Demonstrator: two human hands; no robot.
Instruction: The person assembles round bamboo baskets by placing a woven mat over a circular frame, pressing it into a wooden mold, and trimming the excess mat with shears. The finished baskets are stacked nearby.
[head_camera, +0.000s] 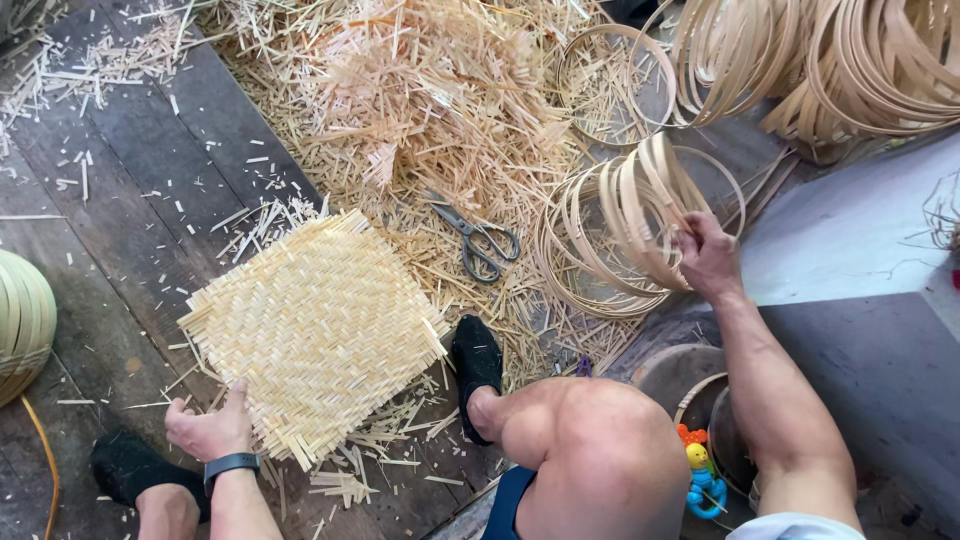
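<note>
A square woven bamboo mat (318, 328) lies flat on the dark wooden floor. My left hand (210, 428), with a dark wristband, rests on the mat's near corner and grips its edge. My right hand (706, 256) is closed on a bunch of thin bamboo hoops (640, 215), lifted and tilted above more hoops lying flat. Metal scissors (476, 237) lie among the offcuts between the mat and the hoops. My black-socked foot (476, 362) sits just right of the mat.
A large heap of bamboo offcuts (420, 90) covers the floor behind the mat. More stacked hoops (830, 60) lean at the top right. A rounded bamboo basket (22, 325) is at the left edge. A colourful toy (702, 475) sits by my knee.
</note>
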